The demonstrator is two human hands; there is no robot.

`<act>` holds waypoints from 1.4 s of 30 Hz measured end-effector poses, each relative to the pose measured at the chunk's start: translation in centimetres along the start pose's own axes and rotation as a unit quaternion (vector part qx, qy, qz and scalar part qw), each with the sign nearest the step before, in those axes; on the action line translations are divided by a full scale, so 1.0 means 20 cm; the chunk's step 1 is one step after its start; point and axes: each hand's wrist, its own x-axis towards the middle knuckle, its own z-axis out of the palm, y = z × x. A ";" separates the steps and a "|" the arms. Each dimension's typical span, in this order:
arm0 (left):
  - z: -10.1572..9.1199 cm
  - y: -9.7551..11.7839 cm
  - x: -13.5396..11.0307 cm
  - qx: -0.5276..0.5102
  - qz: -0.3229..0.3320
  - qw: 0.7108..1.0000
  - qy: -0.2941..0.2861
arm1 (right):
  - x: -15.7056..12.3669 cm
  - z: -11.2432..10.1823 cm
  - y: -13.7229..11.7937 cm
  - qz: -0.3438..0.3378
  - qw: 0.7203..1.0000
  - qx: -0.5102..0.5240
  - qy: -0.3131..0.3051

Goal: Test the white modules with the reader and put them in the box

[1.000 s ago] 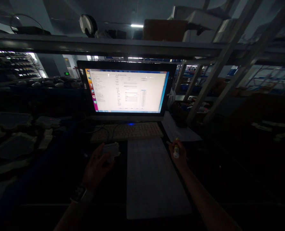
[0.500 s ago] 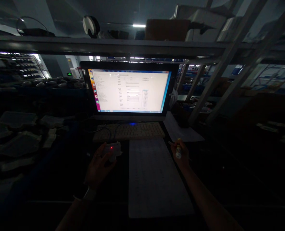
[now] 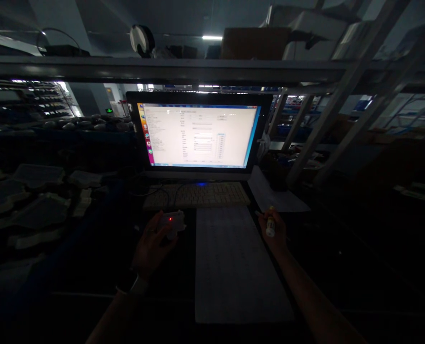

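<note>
A small pale device w/ a lit red dot is gripped in the left hand, just in front of the keyboard. A marker is clasped upright in the right hand, at the right edge of the printed sheet. The monitor is lit behind; trays are seen at left.

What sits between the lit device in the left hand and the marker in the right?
Head view: a long pale sheet lies flat between the device and the marker, just below the keyboard.
</note>
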 end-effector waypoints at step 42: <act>-0.03 0.02 0.00 0.005 -0.027 0.998 -0.052 | -0.01 -0.01 0.02 0.000 1.000 -0.002 -0.011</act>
